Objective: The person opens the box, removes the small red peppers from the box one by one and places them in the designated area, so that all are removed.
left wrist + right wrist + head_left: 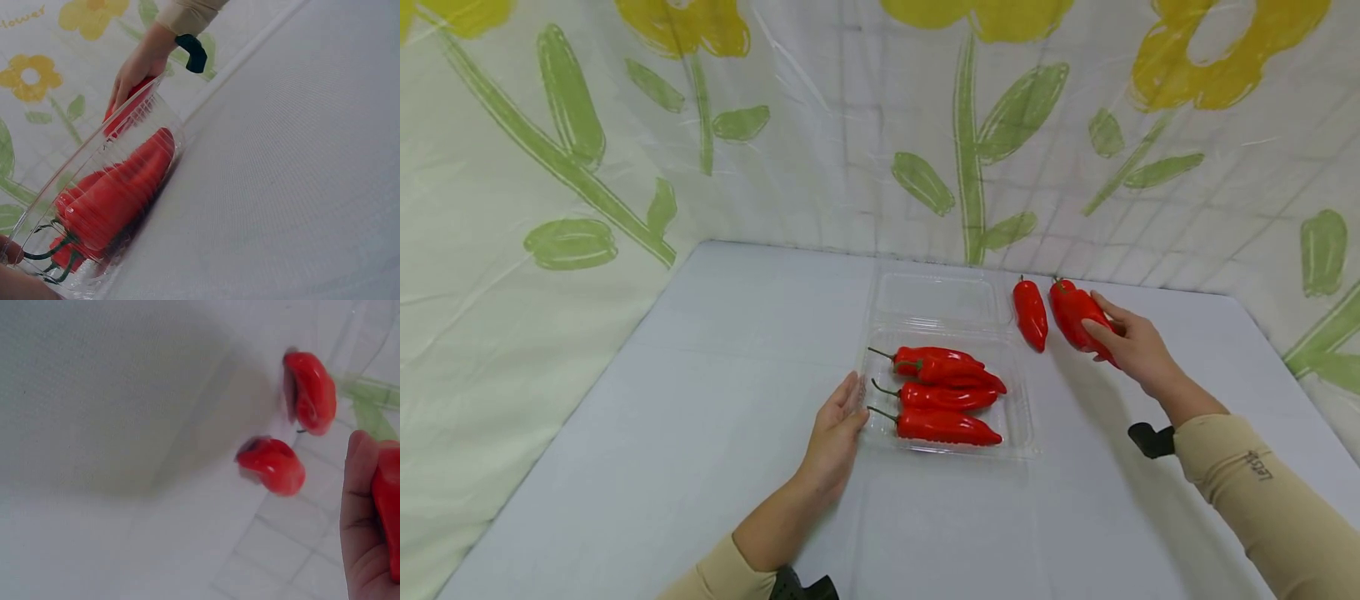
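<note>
In the head view my left hand (pixel 832 437) grips the left edge of a clear plastic clamshell container (pixel 1018 429). Several long red peppers (pixel 947 427) lie side by side inside, their green stems toward that hand. My right hand (pixel 1138 350) holds another red pepper (pixel 1084 321) over the far right of the table. Two loose peppers lie there: one red pepper (pixel 1030 314) to the left of the hand, and a second (pixel 309 394) partly hidden behind the held one in the head view. The right wrist view shows the held pepper (pixel 390 506) against the fingers.
The container's clear lid (pixel 936 298) is folded back flat on its far side. A white cloth covers the table (pixel 700 367). Behind its far edge hangs a pale curtain (pixel 820 167) printed with yellow flowers.
</note>
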The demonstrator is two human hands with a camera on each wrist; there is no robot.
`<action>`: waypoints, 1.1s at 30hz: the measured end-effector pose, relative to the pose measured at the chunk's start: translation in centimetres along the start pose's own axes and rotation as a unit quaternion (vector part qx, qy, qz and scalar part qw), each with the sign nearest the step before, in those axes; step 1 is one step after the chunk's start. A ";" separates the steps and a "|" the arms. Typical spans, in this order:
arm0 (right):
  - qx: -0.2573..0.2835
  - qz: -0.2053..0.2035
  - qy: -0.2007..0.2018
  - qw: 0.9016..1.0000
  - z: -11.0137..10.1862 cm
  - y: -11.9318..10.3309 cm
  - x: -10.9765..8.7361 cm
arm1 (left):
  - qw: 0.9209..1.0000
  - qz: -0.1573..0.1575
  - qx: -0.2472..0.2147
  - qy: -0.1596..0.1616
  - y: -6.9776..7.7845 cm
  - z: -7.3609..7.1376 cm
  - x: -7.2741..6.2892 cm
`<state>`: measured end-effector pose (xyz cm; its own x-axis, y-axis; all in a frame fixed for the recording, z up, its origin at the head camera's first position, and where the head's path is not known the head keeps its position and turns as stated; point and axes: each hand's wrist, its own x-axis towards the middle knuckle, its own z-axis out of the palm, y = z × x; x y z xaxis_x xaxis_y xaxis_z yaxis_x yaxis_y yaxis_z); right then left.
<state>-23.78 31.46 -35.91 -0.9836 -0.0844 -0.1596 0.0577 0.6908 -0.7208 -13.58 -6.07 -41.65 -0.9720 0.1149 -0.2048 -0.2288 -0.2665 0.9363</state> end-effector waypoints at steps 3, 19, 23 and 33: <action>0.000 0.010 0.007 1.000 -0.3 0.4 0.3 | 1.000 0.002 0.000 -0.001 0.0 -0.1 -0.1; 0.017 0.066 0.045 0.997 -2.4 3.0 2.0 | 1.000 0.011 -0.005 -0.005 0.2 0.0 -0.3; 0.017 0.074 0.047 0.996 -2.7 3.5 2.6 | 1.000 0.012 -0.003 -0.005 0.2 0.0 -0.3; 0.004 0.109 0.055 0.993 -3.2 3.9 4.4 | 1.000 0.000 0.006 -0.001 0.0 0.0 0.0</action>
<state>-28.44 36.13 -37.26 -0.9606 0.1456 -0.2369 0.2713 0.6780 -0.6832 -13.57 -6.07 -41.69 -0.9719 0.1161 -0.2047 -0.2283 -0.2541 0.9398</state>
